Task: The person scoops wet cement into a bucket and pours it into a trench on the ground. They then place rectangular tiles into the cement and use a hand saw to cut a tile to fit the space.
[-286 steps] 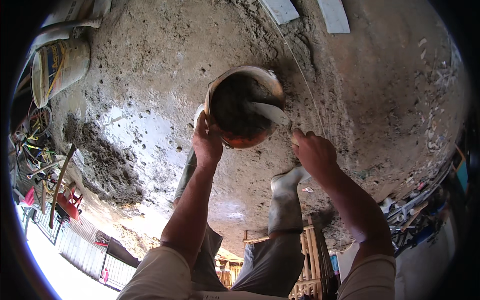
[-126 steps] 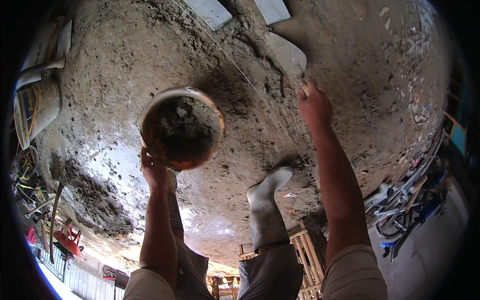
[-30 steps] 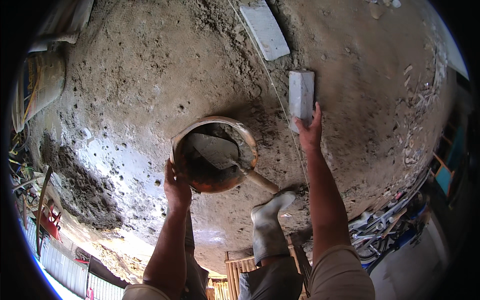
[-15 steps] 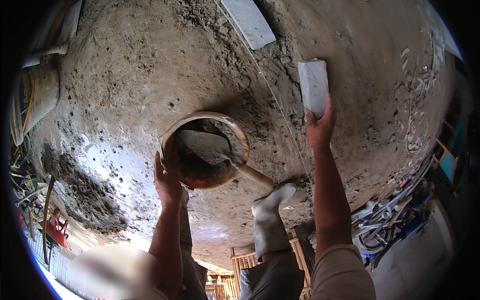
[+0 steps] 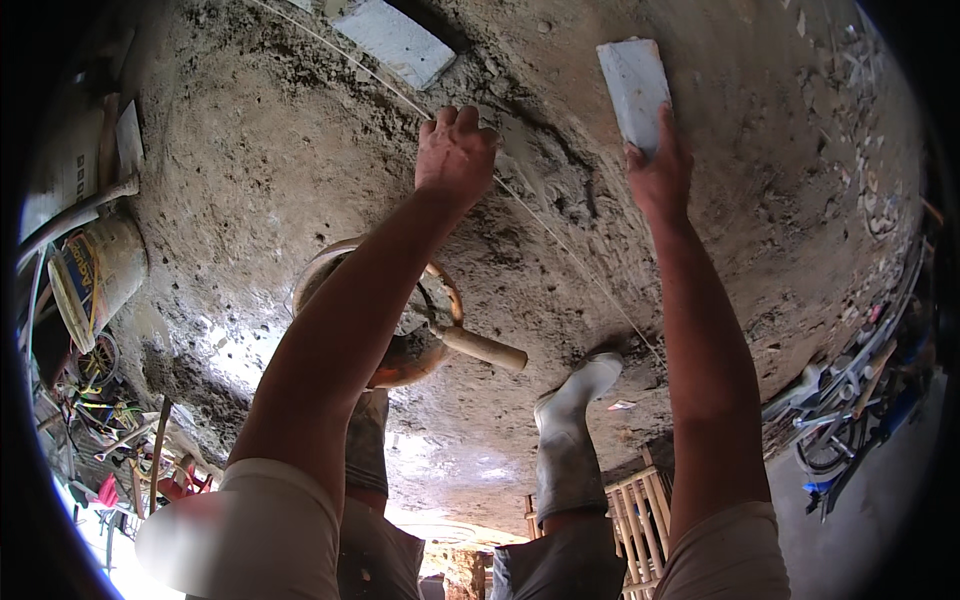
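Observation:
My right hand (image 5: 662, 170) grips the near end of a pale grey rectangular brick (image 5: 637, 92), thumb on one side and fingers on the other. Farther left, my left hand (image 5: 455, 158) is at a taut string (image 5: 565, 250), back of the hand up and fingers curled under. What those fingers hold, if anything, is hidden. Just beyond it, another grey brick (image 5: 395, 42) lies on the ground beside the string. My left forearm covers much of a round basin (image 5: 445, 285); a trowel with a wooden handle (image 5: 485, 347) rests in it, the handle jutting over the rim.
Wet, lumpy mortar (image 5: 545, 150) runs along the ground between the bricks. My boot (image 5: 570, 430) stands right of the basin. A bucket (image 5: 105, 270) and scattered tools lie at the left, more tools (image 5: 850, 400) at the right. Behind is a slatted wooden frame (image 5: 635, 520).
My left hand has left the basin's rim and reached forward to the string, its fingers curling. The right hand, still holding its brick, has moved farther forward. The view has shifted.

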Action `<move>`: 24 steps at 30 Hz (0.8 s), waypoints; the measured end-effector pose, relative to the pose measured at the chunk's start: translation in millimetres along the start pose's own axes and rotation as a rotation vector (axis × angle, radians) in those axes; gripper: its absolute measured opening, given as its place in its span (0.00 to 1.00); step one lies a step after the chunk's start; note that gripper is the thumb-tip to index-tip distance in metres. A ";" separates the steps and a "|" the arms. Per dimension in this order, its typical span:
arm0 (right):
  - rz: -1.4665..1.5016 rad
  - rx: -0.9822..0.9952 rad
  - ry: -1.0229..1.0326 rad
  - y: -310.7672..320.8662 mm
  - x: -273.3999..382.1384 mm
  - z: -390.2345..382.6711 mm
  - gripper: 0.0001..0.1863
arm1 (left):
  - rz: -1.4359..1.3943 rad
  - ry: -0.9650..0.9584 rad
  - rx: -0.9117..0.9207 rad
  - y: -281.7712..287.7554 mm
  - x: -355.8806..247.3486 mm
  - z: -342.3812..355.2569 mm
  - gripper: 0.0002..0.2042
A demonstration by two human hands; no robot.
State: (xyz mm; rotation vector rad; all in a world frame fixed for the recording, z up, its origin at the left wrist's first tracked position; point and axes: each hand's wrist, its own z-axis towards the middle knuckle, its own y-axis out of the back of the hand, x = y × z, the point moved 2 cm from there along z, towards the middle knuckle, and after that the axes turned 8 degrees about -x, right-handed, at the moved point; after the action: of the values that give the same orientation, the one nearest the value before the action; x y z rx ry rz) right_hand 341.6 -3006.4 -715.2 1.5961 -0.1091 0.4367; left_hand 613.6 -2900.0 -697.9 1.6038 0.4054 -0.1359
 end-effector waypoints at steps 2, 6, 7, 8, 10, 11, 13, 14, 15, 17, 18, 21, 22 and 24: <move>0.009 0.046 -0.064 2.3 12.0 1.8 0.45 | 0.108 0.051 0.044 -36.5 9.9 11.8 0.08; -0.050 0.059 -0.085 1.0 9.7 0.6 0.44 | 0.268 0.153 0.204 -70.5 11.1 16.8 0.14; -0.073 0.061 -0.107 1.9 3.2 -1.6 0.44 | 0.302 0.122 0.255 -62.3 -5.5 18.2 0.15; -0.082 0.062 -0.113 1.5 4.2 -1.3 0.44 | 0.348 0.106 0.296 -55.5 -10.5 18.1 0.16; -0.069 0.054 -0.128 0.9 7.0 -2.2 0.44 | 0.384 0.114 0.276 -64.6 -4.6 13.9 0.15; -0.066 0.051 -0.132 0.5 7.5 -2.2 0.44 | 0.398 0.121 0.264 -65.3 -3.5 13.8 0.15; -0.084 0.030 -0.115 -3.0 7.1 -1.9 0.43 | 0.362 0.122 0.259 -67.6 0.6 16.8 0.17; -0.097 0.022 -0.106 -4.7 5.3 -2.3 0.43 | 0.339 0.123 0.259 -68.1 0.3 17.5 0.19; -0.097 0.006 -0.089 -6.1 2.7 -2.5 0.43 | 0.337 0.125 0.235 -68.5 -0.9 17.8 0.18; -0.095 -0.024 -0.052 -6.6 3.0 -1.7 0.44 | 0.333 0.135 0.185 -70.5 -1.2 17.1 0.18; -0.090 -0.010 -0.067 -6.3 5.6 -1.3 0.44 | 0.321 0.138 0.183 -72.5 2.0 17.3 0.20; -0.080 0.022 -0.106 -2.5 9.8 -0.9 0.44 | 0.270 0.140 0.166 -69.5 1.3 19.2 0.22; -0.074 0.024 -0.111 -2.6 9.8 -1.0 0.44 | 0.245 0.140 0.147 -66.8 -1.0 18.5 0.20; -0.074 0.015 -0.109 -1.9 9.1 -0.7 0.44 | 0.231 0.142 0.145 -63.7 -3.6 17.6 0.20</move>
State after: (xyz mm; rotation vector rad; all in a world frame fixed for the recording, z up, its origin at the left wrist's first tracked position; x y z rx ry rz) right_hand 350.4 -3003.8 -713.9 1.6334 -0.1294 0.2944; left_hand 591.5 -2916.4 -758.0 1.7974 0.3225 0.1275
